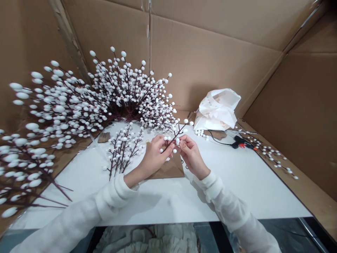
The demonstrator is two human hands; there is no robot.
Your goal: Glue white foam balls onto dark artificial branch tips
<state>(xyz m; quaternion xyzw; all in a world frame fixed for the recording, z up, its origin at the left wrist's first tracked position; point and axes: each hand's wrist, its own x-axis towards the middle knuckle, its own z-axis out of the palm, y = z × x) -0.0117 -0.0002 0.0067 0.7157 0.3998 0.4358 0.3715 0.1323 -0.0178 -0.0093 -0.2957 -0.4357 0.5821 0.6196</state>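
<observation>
A dark brown twig with white berries [180,132] rises up and to the right between my two hands. My left hand [157,154] is closed around its lower part. With thumb and fingers pinched together, my right hand [191,154] touches a white berry [177,141] on the same twig. Both hands are over a brown sheet [171,169] on the white board. Several berry twigs [122,151] lie on the board to the left of my left hand.
Large bunches of white-berried stems [129,91] fill the back left, with more stems [31,168] at the near left. A white bag [218,109] stands at the back right beside loose berries. A black and red tool with a cable [240,142] and berry sprigs [275,154] lie right.
</observation>
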